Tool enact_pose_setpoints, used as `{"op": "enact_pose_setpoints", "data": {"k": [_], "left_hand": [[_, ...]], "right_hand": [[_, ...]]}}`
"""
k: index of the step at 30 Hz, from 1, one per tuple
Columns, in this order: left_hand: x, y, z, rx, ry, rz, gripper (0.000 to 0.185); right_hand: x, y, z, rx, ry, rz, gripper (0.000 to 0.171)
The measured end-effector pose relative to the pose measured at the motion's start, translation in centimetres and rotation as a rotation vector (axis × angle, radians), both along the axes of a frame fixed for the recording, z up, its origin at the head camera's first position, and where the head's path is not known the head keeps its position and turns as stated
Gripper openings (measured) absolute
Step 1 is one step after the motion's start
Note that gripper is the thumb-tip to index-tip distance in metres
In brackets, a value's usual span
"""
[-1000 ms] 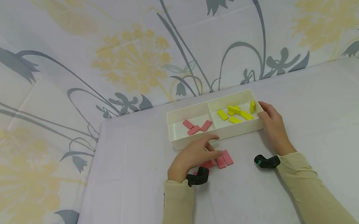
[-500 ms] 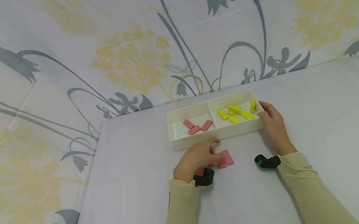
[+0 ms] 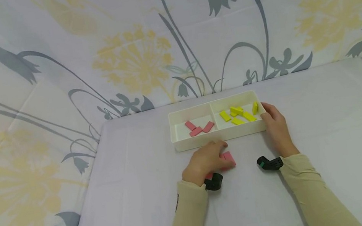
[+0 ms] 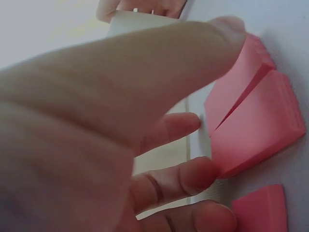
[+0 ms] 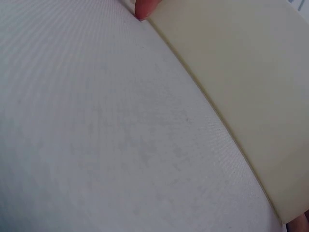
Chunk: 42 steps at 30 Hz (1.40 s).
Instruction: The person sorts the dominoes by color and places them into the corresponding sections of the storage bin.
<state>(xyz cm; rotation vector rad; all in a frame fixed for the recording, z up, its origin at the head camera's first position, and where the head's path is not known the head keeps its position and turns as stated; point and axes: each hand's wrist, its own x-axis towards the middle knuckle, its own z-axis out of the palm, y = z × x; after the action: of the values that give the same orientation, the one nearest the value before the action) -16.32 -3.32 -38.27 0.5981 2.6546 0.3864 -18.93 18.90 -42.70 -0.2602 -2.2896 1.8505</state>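
Pink blocks lie on the table just in front of the white tray, and the left hand sits over them with its fingers curled down around the small cluster. The left wrist view shows the thumb stretched across the top of two blocks that lean against each other, while the other fingers curl in from the side and touch their edges; a third pink block lies flat just beside them. The grip looks like a pinch forming on the pair, though none of the blocks appears lifted off the cloth yet. The right hand rests at the right end of the tray, its fingers bent around the corner and wall as if steadying it; the right wrist view shows little but the tray's side and a fingertip against it. Inside the tray, the left compartment holds three pink pieces, and the right compartment holds several yellow pieces, one of them leaning against the far right wall. Judging from this, the yellow side looks finished, since no yellow piece is left on the table, while the pink side is about half done: three are in and roughly three remain outside under and beside the left hand. A flowered cloth hangs behind the table.
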Motion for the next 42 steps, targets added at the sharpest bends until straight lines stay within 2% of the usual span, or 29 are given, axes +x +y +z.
{"op": "enact_pose_setpoints", "data": {"k": [9, 23, 26, 31, 34, 42], "left_hand": [[0.2, 0.3, -0.1, -0.019, 0.014, 0.020, 0.058], [0.1, 0.2, -0.3, -0.015, 0.063, -0.014, 0.044], [-0.1, 0.0, -0.2, 0.021, 0.030, 0.006, 0.044], [-0.3, -0.4, 0.3, 0.163, -0.084, 0.041, 0.043], [-0.4, -0.6, 0.6, 0.213, -0.123, 0.043, 0.043], [-0.5, -0.9, 0.4, 0.267, -0.124, 0.033, 0.041]], "right_hand": [[0.1, 0.0, 0.2, 0.006, -0.001, 0.003, 0.046], [0.1, 0.0, 0.3, 0.012, 0.010, -0.001, 0.045], [0.1, 0.0, 0.2, 0.014, 0.014, 0.001, 0.045], [0.2, 0.0, 0.1, 0.022, 0.015, 0.006, 0.045], [0.2, 0.0, 0.1, 0.025, 0.005, 0.005, 0.046], [0.1, -0.1, 0.1, 0.013, -0.002, 0.000, 0.046]]}}
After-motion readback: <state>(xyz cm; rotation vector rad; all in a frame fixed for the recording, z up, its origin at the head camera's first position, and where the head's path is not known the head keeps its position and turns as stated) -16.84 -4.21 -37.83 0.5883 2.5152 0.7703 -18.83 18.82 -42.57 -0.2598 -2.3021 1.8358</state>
